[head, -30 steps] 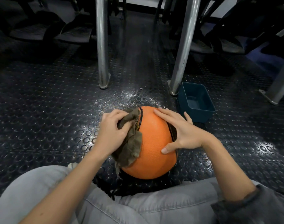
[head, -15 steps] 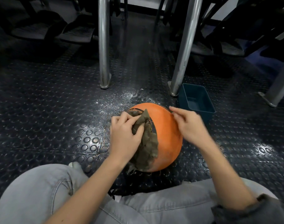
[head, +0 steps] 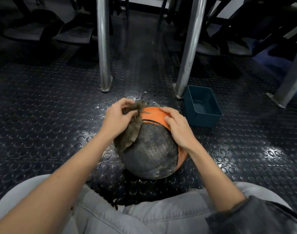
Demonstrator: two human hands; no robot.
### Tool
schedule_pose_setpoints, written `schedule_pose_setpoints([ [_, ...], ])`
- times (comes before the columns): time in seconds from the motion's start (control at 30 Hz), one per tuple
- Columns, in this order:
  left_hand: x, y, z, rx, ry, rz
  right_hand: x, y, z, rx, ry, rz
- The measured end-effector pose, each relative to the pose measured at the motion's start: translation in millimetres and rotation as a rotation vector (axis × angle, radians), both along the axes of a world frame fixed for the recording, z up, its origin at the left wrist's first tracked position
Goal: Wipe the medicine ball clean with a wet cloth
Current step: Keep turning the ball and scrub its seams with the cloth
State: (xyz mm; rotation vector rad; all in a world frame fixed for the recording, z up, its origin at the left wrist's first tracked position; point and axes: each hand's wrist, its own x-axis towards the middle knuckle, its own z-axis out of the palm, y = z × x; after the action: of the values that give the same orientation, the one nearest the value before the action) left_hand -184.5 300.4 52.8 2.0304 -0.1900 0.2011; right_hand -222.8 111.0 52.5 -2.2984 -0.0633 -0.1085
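The medicine ball [head: 152,149] lies on the studded floor between my knees. Its dusty black textured panel faces up and an orange panel shows at the far side and right edge. My left hand [head: 118,118] grips a brown-grey cloth [head: 130,130] bunched at the ball's upper left, and the cloth hangs down over the left side. My right hand [head: 177,128] rests flat on the ball's upper right, fingers spread over the seam between orange and black.
A dark teal rectangular tub [head: 202,107] stands just right of the ball. Two chrome legs [head: 103,48] [head: 189,48] rise behind it, and another stands at the far right [head: 291,81]. Pale dust or wet marks speckle the floor [head: 43,107] behind the ball. My grey-trousered legs [head: 127,215] fill the foreground.
The ball has rolled, so the black dusty panel now faces up where orange faced before. My left hand has carried the cloth up to the ball's top left. My right hand has shifted over the top.
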Motion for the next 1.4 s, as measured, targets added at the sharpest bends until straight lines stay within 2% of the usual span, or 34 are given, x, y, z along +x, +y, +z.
schedule_pose_setpoints([
  [0.1,0,-3,0,0.037,0.031,-0.074,0,-4,-2,-0.012,-0.010,-0.013],
  [0.27,-52,13,0,0.221,-0.222,-0.284,9,-13,-1,0.010,0.072,0.023],
  [0.43,-41,11,4,0.298,-0.302,-0.248,14,-3,-3,-0.078,0.036,0.119],
  [0.57,-10,-15,18,0.301,-0.254,-0.286,8,-5,-11,-0.056,-0.060,0.112],
  [0.73,-46,5,7,0.283,-0.313,-0.320,5,-10,-6,-0.055,-0.004,0.134],
  [0.83,-63,25,0,0.270,-0.278,-0.358,9,-8,-4,-0.049,0.024,0.167],
  [0.97,-37,0,11,0.289,-0.300,-0.295,9,-5,-6,-0.073,-0.021,0.153],
  [1.07,-16,-23,17,0.279,-0.242,-0.244,8,-8,-11,-0.052,-0.060,0.135],
  [1.3,-67,14,3,0.297,-0.288,-0.315,8,-10,-9,-0.035,-0.027,0.151],
  [1.4,-53,7,8,0.313,-0.295,-0.301,8,-6,-7,-0.050,-0.047,0.156],
])
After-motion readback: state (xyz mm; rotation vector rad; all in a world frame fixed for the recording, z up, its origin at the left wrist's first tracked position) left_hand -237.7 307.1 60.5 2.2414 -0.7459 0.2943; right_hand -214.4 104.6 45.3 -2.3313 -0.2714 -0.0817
